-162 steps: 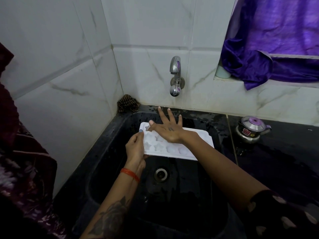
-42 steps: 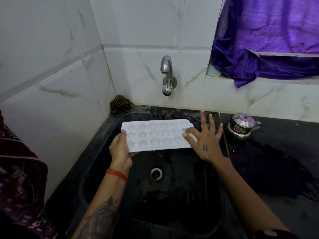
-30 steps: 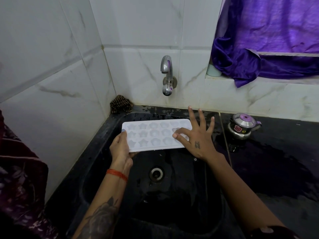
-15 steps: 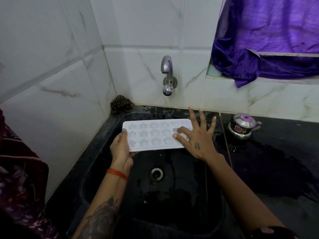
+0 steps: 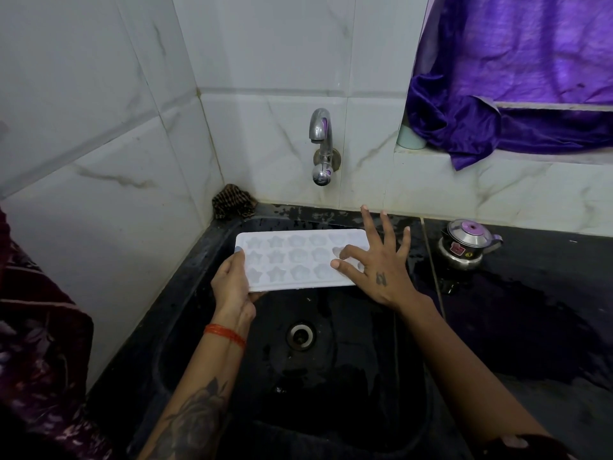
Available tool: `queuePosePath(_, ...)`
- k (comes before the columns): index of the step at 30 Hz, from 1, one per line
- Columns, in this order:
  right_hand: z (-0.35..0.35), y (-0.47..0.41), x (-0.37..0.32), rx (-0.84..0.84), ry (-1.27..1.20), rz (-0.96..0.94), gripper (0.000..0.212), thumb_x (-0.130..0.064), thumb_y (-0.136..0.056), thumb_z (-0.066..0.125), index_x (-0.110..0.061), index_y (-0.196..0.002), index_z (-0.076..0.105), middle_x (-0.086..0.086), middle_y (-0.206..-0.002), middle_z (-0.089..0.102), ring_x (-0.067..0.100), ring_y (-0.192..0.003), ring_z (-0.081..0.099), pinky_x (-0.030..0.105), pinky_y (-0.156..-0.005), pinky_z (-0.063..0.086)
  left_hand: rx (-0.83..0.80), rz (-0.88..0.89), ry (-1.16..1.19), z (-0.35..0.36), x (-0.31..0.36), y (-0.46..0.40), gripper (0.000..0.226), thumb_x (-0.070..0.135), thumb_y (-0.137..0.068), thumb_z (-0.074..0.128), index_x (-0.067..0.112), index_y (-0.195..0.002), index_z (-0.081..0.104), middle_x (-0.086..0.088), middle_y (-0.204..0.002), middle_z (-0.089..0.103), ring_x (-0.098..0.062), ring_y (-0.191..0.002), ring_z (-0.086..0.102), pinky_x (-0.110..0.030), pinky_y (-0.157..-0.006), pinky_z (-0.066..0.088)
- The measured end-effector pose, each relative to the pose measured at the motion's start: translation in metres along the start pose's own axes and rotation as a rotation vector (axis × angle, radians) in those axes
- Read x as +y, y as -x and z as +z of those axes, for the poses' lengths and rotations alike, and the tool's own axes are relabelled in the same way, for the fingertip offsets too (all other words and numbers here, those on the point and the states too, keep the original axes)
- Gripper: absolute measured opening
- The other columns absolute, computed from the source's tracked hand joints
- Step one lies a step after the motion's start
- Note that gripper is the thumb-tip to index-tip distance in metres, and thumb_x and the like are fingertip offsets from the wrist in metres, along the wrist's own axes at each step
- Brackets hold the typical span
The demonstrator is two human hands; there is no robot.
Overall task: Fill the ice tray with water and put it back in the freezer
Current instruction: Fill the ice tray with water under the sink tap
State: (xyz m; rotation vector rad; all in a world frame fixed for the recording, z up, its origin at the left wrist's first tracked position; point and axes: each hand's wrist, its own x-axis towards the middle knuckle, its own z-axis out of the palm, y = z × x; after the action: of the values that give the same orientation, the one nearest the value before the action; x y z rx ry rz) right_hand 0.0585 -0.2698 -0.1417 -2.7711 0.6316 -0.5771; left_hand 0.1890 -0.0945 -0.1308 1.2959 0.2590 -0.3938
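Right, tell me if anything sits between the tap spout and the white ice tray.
Nothing visible does. The white plastic ice tray is held over the black sink, below and slightly left of the chrome wall tap; only open air separates them.

Tap point(image 5: 321, 151) seemingly well above tray point(image 5: 292, 257)

1. Small steel kettle point(image 5: 466, 247) on the counter right of the sink: a red-and-white sticker is seen on its dark band, lettering too small to be read.
2. Same kettle: a round yellow sticker beside the first appears to bear one digit, possibly "3"; not certain.
3. Right hand point(image 5: 378, 272): a small dark tattoo mark is noted on the back; no letters can be made out.
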Motion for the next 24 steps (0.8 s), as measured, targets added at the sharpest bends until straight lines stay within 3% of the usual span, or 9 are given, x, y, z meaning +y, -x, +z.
queuePosePath(6, 0.0028, 0.0004, 0.0018, 0.032, 0.076, -0.005, 0.068, -0.084, -0.073, 0.013, -0.046, -0.096, 0.064, -0.003, -0.159, -0.009, 0.027, -0.145, -0.016, 0.06, -0.106, -0.019, -0.001, 0.0, -0.007, -0.0003, 0.0002, 0.0006, 0.013, 0.031, -0.095, 0.054, 0.023, -0.086, 0.058, 0.001, -0.085, 0.064, -0.017, -0.075, 0.063, -0.037, -0.065, 0.055)
queuePosePath(11, 0.0012, 0.0011, 0.0015, -0.039, -0.029, 0.004, 0.062, -0.081, -0.074, 0.023, -0.05, -0.113, 0.061, -0.008, -0.158, -0.016, 0.02, -0.143, -0.024, 0.056, -0.106, -0.024, -0.007, 0.006, -0.012, -0.0007, 0.0004, 0.0007, 0.015, 0.032, -0.095, 0.054, 0.025, -0.081, 0.057, 0.002, -0.085, 0.063, -0.016, -0.075, 0.062, -0.037, -0.06, 0.057)
queuePosePath(20, 0.0021, 0.0022, 0.0037, -0.017, -0.068, 0.014, 0.06, -0.082, -0.073, 0.021, -0.044, -0.091, 0.064, -0.007, -0.159, -0.012, 0.02, -0.143, -0.023, 0.056, -0.108, -0.022, -0.006, -0.013, -0.006, -0.0004, -0.0026, -0.0006, 0.013, 0.031, -0.094, 0.055, 0.024, -0.084, 0.058, 0.0, -0.088, 0.064, -0.019, -0.08, 0.063, -0.042, -0.072, 0.055)
queuePosePath(24, 0.0024, 0.0032, 0.0032, 0.029, -0.046, 0.005, 0.069, -0.086, -0.072, 0.015, -0.042, -0.093, 0.063, -0.006, -0.159, -0.011, 0.022, -0.144, -0.019, 0.055, -0.108, -0.021, -0.004, -0.012, -0.005, -0.0007, -0.0044, -0.0015, 0.014, 0.031, -0.095, 0.054, 0.025, -0.083, 0.058, 0.001, -0.087, 0.063, -0.019, -0.081, 0.063, -0.042, -0.072, 0.055)
